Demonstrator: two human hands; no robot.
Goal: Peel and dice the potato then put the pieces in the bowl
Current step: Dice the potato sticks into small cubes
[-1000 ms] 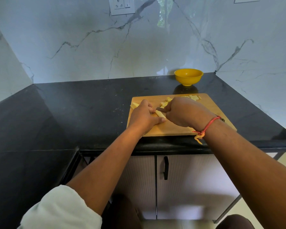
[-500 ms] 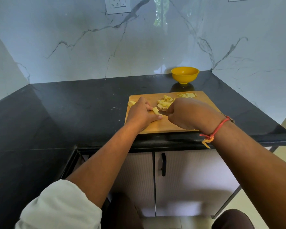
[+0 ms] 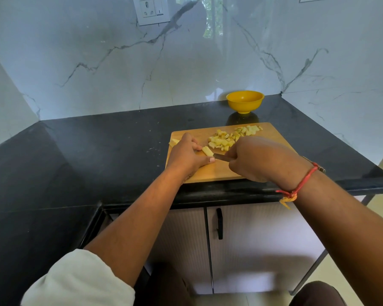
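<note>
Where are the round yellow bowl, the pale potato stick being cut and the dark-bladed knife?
Round yellow bowl (image 3: 245,106): head view, front outer wall.
Pale potato stick (image 3: 207,151): head view, exposed top face.
Dark-bladed knife (image 3: 220,157): head view, bare stretch of blade.

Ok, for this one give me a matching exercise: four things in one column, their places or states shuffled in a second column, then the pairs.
Things
1. bowl
2. diced potato pieces
3. potato strip
4. knife

Places or states
A. gripped by the right hand, blade low over the cutting board
B. held down by the left hand
C. on the counter behind the board, looks empty
D. heaped on the far part of the board

Pairs: 1-C, 2-D, 3-B, 4-A
</note>
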